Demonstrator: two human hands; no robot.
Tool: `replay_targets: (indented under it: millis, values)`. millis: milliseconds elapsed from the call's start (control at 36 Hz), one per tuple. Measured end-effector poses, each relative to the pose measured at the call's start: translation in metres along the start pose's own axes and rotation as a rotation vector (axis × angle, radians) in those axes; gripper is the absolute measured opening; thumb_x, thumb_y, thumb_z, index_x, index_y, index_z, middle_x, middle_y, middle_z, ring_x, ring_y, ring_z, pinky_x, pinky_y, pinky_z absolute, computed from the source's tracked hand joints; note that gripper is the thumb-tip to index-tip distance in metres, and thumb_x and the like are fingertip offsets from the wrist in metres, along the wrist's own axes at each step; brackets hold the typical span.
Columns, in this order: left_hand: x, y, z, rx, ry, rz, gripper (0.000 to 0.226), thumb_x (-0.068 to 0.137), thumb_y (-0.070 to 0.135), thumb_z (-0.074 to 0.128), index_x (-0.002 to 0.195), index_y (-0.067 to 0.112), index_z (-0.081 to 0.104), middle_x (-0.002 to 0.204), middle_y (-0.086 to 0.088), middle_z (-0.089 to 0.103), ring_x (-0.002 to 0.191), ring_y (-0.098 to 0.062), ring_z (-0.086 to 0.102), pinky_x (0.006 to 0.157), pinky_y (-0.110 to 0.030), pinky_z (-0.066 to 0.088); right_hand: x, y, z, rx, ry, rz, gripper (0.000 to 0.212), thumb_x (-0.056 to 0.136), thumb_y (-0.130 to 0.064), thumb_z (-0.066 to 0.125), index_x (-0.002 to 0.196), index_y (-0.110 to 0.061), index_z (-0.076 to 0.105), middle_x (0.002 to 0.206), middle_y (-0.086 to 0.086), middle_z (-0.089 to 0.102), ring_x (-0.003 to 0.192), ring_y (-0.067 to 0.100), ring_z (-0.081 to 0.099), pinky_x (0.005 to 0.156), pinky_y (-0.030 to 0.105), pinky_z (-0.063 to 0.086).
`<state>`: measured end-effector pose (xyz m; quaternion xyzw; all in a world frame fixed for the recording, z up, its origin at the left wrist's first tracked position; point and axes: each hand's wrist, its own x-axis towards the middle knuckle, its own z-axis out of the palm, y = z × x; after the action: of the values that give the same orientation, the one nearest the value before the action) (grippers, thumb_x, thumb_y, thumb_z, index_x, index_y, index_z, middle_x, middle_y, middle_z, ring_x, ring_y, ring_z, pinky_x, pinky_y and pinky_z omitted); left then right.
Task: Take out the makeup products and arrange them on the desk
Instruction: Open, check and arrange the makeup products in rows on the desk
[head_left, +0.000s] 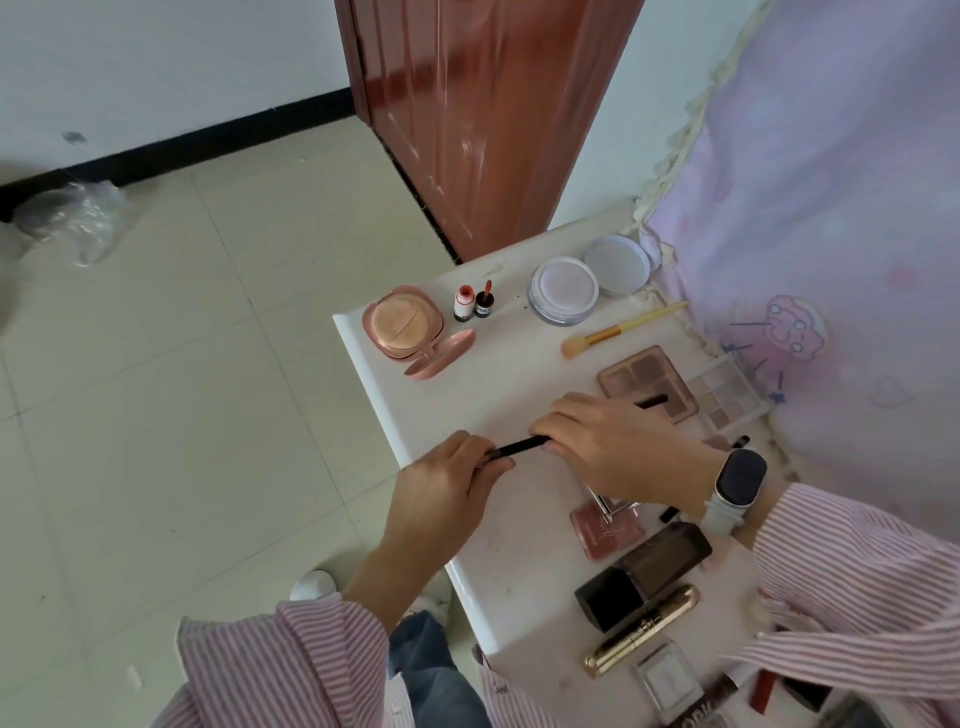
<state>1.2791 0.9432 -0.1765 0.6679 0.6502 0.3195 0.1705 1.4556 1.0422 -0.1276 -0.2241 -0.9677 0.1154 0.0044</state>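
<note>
A thin black makeup pencil is held level above the white desk. My left hand grips its left end, and my right hand curls round its middle, with the right tip poking out past the fingers. Laid out on the desk are an open pink cushion compact, a red lip tint bottle with its wand cap, an open powder jar and its lid, a brush, and two eyeshadow palettes.
Nearer me lie a pink blush compact, a dark brown box, a gold mascara tube and several small items at the bottom right. A pink curtain hangs along the desk's right side. A brown door and tiled floor are to the left.
</note>
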Motion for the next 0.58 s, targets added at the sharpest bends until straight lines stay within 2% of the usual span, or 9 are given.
replay_targets:
  millis: [83,139,194,250,306,361,417,472,583]
  values:
    - [-0.001,0.0,-0.007,0.127,-0.047,-0.019,0.028,0.089,0.032,0.047,0.078,0.015,0.067,0.064,0.006,0.055,0.045,-0.01,0.048,0.042,-0.008,0.018,-0.001,0.008,-0.002,-0.054,0.016,0.034,0.035,0.089,-0.026,0.034,0.082,-0.015,0.066,0.066,-0.003,0.059,0.054,0.015,0.056,0.047,0.027,0.047]
    - [0.0,0.005,-0.007,0.175,-0.077,0.026,0.016,0.084,0.019,0.054,0.086,0.013,0.069,0.063,0.004,0.056,0.045,-0.012,0.05,0.041,-0.011,0.021,0.001,0.008,-0.001,-0.065,0.025,0.022,0.032,0.088,-0.026,0.036,0.079,-0.016,0.065,0.064,-0.004,0.055,0.051,0.015,0.053,0.045,0.027,0.045]
    - [0.002,0.013,-0.006,0.177,-0.107,0.065,0.016,0.083,0.014,0.053,0.089,0.01,0.067,0.061,0.003,0.055,0.043,-0.012,0.048,0.037,-0.016,0.024,0.004,0.005,-0.001,-0.068,0.037,-0.008,0.018,0.087,-0.024,0.052,0.077,-0.016,0.065,0.063,-0.003,0.054,0.052,0.015,0.052,0.047,0.026,0.041]
    - [0.006,0.019,-0.006,0.148,-0.137,0.029,0.023,0.089,0.02,0.044,0.086,0.011,0.065,0.056,0.006,0.053,0.036,-0.01,0.042,0.033,-0.016,0.017,0.006,0.004,0.0,-0.061,0.04,-0.016,0.007,0.083,-0.019,0.065,0.077,-0.016,0.066,0.063,-0.002,0.053,0.055,0.017,0.052,0.049,0.027,0.042]
    - [0.009,0.02,-0.005,0.097,-0.165,-0.021,0.029,0.09,0.025,0.037,0.085,0.013,0.063,0.051,0.008,0.051,0.032,-0.009,0.037,0.035,-0.012,0.01,0.007,0.007,-0.001,-0.057,0.036,0.007,0.018,0.088,-0.021,0.051,0.077,-0.017,0.065,0.063,-0.003,0.052,0.057,0.016,0.051,0.051,0.027,0.043]
    - [0.013,0.021,-0.002,0.051,-0.179,-0.053,0.029,0.09,0.027,0.038,0.087,0.014,0.063,0.049,0.008,0.051,0.033,-0.009,0.037,0.036,-0.012,0.013,0.005,0.011,-0.001,-0.066,0.033,0.015,0.03,0.088,-0.023,0.037,0.078,-0.017,0.065,0.063,-0.003,0.051,0.057,0.016,0.05,0.054,0.024,0.039]
    - [0.016,0.023,0.0,0.005,-0.22,-0.094,0.029,0.092,0.028,0.039,0.095,0.014,0.064,0.052,0.007,0.052,0.038,-0.013,0.041,0.037,-0.02,0.024,0.002,0.013,-0.003,-0.074,0.034,0.019,0.031,0.087,-0.022,0.035,0.08,-0.016,0.065,0.063,-0.003,0.051,0.056,0.016,0.049,0.056,0.022,0.036]
    - [0.019,0.023,0.001,-0.007,-0.271,-0.132,0.031,0.097,0.032,0.036,0.106,0.017,0.062,0.057,0.007,0.049,0.046,-0.016,0.042,0.047,-0.025,0.033,-0.002,0.015,-0.004,-0.085,0.038,0.021,0.029,0.087,-0.019,0.035,0.081,-0.015,0.064,0.066,-0.001,0.052,0.058,0.016,0.049,0.056,0.025,0.039]
    - [0.021,0.021,-0.002,-0.063,-0.341,-0.154,0.028,0.098,0.035,0.038,0.114,0.024,0.058,0.058,0.012,0.043,0.052,-0.012,0.042,0.053,-0.025,0.032,-0.008,0.017,-0.004,-0.104,0.045,0.029,0.026,0.089,-0.015,0.038,0.085,-0.013,0.063,0.07,0.0,0.052,0.063,0.017,0.048,0.059,0.029,0.043]
